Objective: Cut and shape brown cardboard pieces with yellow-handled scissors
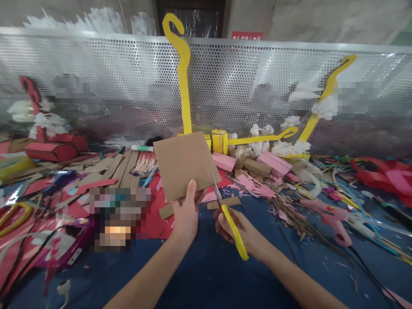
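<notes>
My left hand grips a flat piece of brown cardboard by its lower edge, thumb on the near face and fingers behind. In my right hand is a pair of scissors with yellow handles. Their blades point up and left and meet the cardboard's right edge near its lower corner. Whether the blades have bitten into the cardboard I cannot tell. Under the cardboard lie a red sheet and a brown cardboard strip.
Behind stands a perforated metal panel, with a tall yellow hook-topped paper shape before it. Pink paper scraps and a pink glue gun lie to the right. Cardboard strips and a purple object are on the left.
</notes>
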Demonstrator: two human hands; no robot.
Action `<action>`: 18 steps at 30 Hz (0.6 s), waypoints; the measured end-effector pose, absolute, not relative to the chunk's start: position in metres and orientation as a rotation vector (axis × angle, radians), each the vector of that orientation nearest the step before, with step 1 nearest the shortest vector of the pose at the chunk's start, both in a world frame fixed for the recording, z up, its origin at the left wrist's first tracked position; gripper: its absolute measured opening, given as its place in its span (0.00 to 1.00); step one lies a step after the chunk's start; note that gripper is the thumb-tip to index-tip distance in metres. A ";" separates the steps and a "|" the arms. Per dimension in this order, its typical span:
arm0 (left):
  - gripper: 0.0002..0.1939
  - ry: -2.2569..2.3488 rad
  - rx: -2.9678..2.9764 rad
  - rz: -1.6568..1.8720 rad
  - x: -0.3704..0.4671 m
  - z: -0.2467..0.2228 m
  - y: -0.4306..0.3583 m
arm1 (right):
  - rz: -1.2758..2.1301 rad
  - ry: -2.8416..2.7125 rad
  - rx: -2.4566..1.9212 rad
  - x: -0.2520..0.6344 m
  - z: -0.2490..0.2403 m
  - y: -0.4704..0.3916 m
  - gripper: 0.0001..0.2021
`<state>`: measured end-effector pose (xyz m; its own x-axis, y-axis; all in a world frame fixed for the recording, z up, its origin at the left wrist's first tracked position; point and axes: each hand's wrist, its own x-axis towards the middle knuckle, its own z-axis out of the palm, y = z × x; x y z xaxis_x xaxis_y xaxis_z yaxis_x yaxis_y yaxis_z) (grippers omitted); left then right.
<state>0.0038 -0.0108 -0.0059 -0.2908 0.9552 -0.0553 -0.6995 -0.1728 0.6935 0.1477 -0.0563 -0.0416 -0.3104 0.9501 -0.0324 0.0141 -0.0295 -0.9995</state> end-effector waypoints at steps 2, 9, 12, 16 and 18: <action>0.32 0.752 0.465 1.737 0.003 -0.007 -0.010 | 1.484 -1.413 -1.073 0.145 -0.041 -0.054 0.29; 0.29 0.744 0.433 1.747 0.003 -0.005 -0.010 | 1.468 -1.387 -1.106 0.139 -0.039 -0.055 0.29; 0.28 0.758 0.411 1.748 0.002 -0.004 -0.010 | 1.457 -1.399 -1.105 0.138 -0.038 -0.057 0.29; 0.28 0.756 0.433 1.746 0.001 -0.003 -0.011 | 1.455 -1.383 -1.115 0.136 -0.036 -0.055 0.31; 0.28 0.756 0.439 1.749 0.001 -0.003 -0.011 | 1.465 -1.365 -1.124 0.135 -0.035 -0.055 0.32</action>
